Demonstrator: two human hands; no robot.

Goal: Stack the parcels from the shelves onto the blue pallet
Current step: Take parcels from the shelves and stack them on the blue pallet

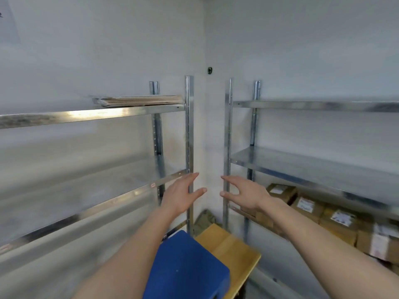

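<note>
Both my hands reach forward at mid-height, empty, with straight fingers. My left hand [180,196] hovers in front of the left metal rack [189,130]. My right hand [244,194] hovers in front of the right metal rack [319,165]. Several brown cardboard parcels [311,207] with white labels sit on a lower shelf of the right rack, to the right of my right hand. A blue plastic object [185,268] lies below my forearms; I cannot tell whether it is the pallet.
Flattened cardboard [140,100] lies on the top shelf of the left rack. A wooden surface [228,242] stands in the corner beside the blue object. An olive bag [204,220] sits on the floor behind it. White walls close the corner.
</note>
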